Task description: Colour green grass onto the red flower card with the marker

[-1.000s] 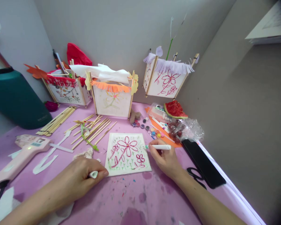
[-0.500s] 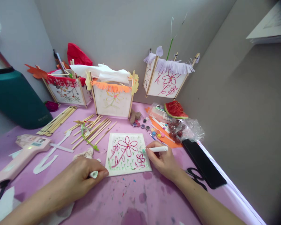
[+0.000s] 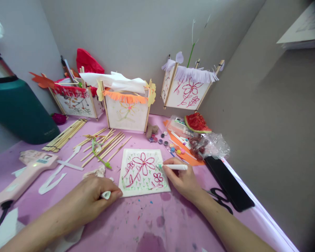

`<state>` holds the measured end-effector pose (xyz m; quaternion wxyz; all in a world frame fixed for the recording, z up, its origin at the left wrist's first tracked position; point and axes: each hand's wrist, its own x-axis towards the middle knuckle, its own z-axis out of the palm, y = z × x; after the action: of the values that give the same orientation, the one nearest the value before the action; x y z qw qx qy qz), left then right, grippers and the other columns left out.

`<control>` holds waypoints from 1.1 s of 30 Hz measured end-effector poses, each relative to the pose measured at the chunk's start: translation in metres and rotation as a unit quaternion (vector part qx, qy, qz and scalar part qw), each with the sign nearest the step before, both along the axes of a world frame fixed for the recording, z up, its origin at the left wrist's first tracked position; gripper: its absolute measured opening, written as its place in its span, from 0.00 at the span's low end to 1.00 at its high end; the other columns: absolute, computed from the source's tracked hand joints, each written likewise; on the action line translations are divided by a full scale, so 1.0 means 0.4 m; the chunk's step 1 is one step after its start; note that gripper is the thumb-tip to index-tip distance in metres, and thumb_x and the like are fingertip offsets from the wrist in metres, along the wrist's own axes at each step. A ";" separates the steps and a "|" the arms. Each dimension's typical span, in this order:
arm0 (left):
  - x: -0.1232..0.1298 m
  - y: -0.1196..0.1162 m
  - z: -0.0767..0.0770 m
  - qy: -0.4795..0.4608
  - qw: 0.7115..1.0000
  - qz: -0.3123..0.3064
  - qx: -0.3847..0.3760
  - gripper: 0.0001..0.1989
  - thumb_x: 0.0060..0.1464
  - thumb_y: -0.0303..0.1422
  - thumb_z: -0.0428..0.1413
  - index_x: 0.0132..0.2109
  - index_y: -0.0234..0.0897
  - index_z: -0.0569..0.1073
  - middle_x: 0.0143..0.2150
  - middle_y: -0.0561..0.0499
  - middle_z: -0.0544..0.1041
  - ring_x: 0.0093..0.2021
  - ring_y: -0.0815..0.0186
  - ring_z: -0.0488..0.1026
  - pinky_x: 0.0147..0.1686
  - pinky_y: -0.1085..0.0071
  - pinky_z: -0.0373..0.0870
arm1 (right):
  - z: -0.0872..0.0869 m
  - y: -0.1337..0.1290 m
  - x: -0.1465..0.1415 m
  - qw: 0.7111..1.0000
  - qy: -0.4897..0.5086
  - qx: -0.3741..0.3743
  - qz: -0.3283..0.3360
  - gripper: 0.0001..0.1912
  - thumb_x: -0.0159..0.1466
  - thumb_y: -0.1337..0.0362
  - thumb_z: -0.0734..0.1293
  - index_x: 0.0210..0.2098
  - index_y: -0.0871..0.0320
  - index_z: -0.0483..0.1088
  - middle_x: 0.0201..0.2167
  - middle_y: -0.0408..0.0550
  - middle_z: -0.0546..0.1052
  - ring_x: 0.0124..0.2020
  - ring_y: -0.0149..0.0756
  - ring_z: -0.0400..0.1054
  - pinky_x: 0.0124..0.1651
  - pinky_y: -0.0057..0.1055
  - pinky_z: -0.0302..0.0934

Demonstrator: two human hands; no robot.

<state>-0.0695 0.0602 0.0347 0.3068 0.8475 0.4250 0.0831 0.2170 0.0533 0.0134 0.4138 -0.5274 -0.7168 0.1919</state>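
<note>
A white square panel (image 3: 144, 171) lies flat on the table, bearing dark pink flowers and small green marks. My right hand (image 3: 182, 178) is closed around a white marker (image 3: 177, 167) with a green tip, which points at the panel's right part. My left hand (image 3: 96, 194) is closed, its fingertips against the panel's lower left corner. From its fingers sticks out a marker cap (image 3: 105, 195), white with a greenish end.
Wooden sticks (image 3: 112, 145), a pink glue gun (image 3: 34, 171) and a teal bottle (image 3: 21, 108) stand or lie left. Behind are decorated paper lanterns (image 3: 127, 115). To the right are paint pots (image 3: 178, 151), black scissors (image 3: 220, 197) and a black phone-like slab (image 3: 231, 183).
The marker tip in my right hand has shifted slightly left and up over the panel. My left hand keeps its place at the corner.
</note>
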 end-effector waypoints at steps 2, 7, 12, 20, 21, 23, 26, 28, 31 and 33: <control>0.000 0.000 0.000 -0.001 1.000 0.001 -0.003 0.17 0.60 0.39 0.46 0.28 0.37 0.74 0.26 0.53 0.76 0.27 0.70 0.69 0.29 0.74 0.58 | 0.000 0.001 -0.003 1.000 0.004 -0.002 0.009 0.07 0.63 0.63 0.62 0.33 0.57 0.71 0.30 0.46 0.75 0.28 0.32 0.68 0.31 0.26 0.61; -0.001 0.001 0.001 0.004 1.000 0.003 -0.008 0.17 0.59 0.39 0.46 0.27 0.37 0.72 0.25 0.54 0.75 0.27 0.71 0.68 0.29 0.74 0.58 | 0.000 0.000 -0.002 1.000 -0.010 -0.010 0.007 0.07 0.63 0.63 0.62 0.33 0.58 0.71 0.28 0.45 0.74 0.25 0.30 0.65 0.28 0.26 0.58; 0.000 0.001 0.001 0.004 1.000 0.005 -0.005 0.17 0.60 0.40 0.46 0.28 0.37 0.72 0.27 0.54 0.75 0.28 0.71 0.68 0.30 0.75 0.58 | -0.002 0.001 0.002 1.000 -0.014 -0.002 -0.005 0.07 0.63 0.64 0.62 0.33 0.58 0.71 0.27 0.45 0.74 0.24 0.30 0.65 0.27 0.26 0.57; 0.000 0.001 0.000 0.001 1.000 -0.001 -0.002 0.17 0.60 0.39 0.47 0.28 0.37 0.73 0.26 0.54 0.75 0.27 0.71 0.68 0.30 0.74 0.58 | 0.004 -0.016 -0.010 0.999 0.004 -0.009 0.031 0.06 0.62 0.66 0.63 0.32 0.59 0.71 0.26 0.44 0.73 0.24 0.29 0.64 0.28 0.25 0.57; 0.000 0.001 -0.001 0.001 1.000 -0.001 -0.002 0.17 0.60 0.39 0.47 0.28 0.37 0.73 0.26 0.54 0.75 0.27 0.71 0.68 0.30 0.74 0.58 | 0.005 -0.017 -0.013 0.999 0.003 -0.011 0.036 0.06 0.62 0.66 0.63 0.32 0.59 0.71 0.26 0.44 0.73 0.24 0.28 0.64 0.28 0.25 0.57; -0.001 0.002 -0.004 0.003 1.000 0.000 -0.002 0.17 0.60 0.39 0.46 0.28 0.37 0.73 0.26 0.54 0.75 0.27 0.71 0.68 0.30 0.74 0.58 | 0.008 -0.019 -0.017 0.999 0.003 -0.017 0.043 0.06 0.62 0.66 0.63 0.32 0.59 0.71 0.25 0.44 0.73 0.24 0.28 0.64 0.28 0.25 0.57; -0.002 0.003 -0.007 0.007 1.000 0.001 -0.004 0.17 0.60 0.39 0.46 0.28 0.37 0.73 0.26 0.55 0.75 0.27 0.72 0.68 0.30 0.74 0.58 | 0.011 -0.017 -0.021 0.999 0.004 -0.023 0.045 0.06 0.63 0.65 0.63 0.32 0.60 0.71 0.26 0.45 0.73 0.25 0.29 0.64 0.29 0.25 0.57; -0.002 0.003 -0.007 0.008 1.000 0.003 -0.006 0.17 0.60 0.39 0.46 0.29 0.37 0.73 0.26 0.55 0.75 0.28 0.71 0.69 0.30 0.74 0.58 | 0.012 -0.015 -0.022 0.999 0.003 -0.022 0.041 0.06 0.62 0.65 0.63 0.32 0.60 0.71 0.26 0.45 0.73 0.25 0.29 0.64 0.29 0.25 0.57; -0.001 0.003 -0.005 0.009 1.000 0.008 -0.009 0.17 0.59 0.39 0.47 0.29 0.38 0.74 0.27 0.55 0.76 0.28 0.71 0.69 0.30 0.74 0.58 | 0.011 -0.016 -0.022 0.998 0.003 -0.028 0.048 0.06 0.62 0.66 0.62 0.31 0.60 0.71 0.25 0.44 0.73 0.24 0.29 0.64 0.28 0.25 0.56; 0.000 0.003 -0.004 0.006 1.000 0.012 -0.011 0.16 0.59 0.39 0.47 0.29 0.38 0.74 0.27 0.55 0.76 0.28 0.71 0.70 0.30 0.74 0.59 | 0.009 -0.017 -0.021 0.999 0.004 -0.026 0.045 0.06 0.62 0.67 0.62 0.31 0.60 0.70 0.24 0.44 0.72 0.23 0.28 0.63 0.27 0.25 0.55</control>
<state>-0.0696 0.0614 0.0332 0.3122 0.8397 0.4377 0.0769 0.2087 0.0464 0.0170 0.3939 -0.5043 -0.7329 0.2311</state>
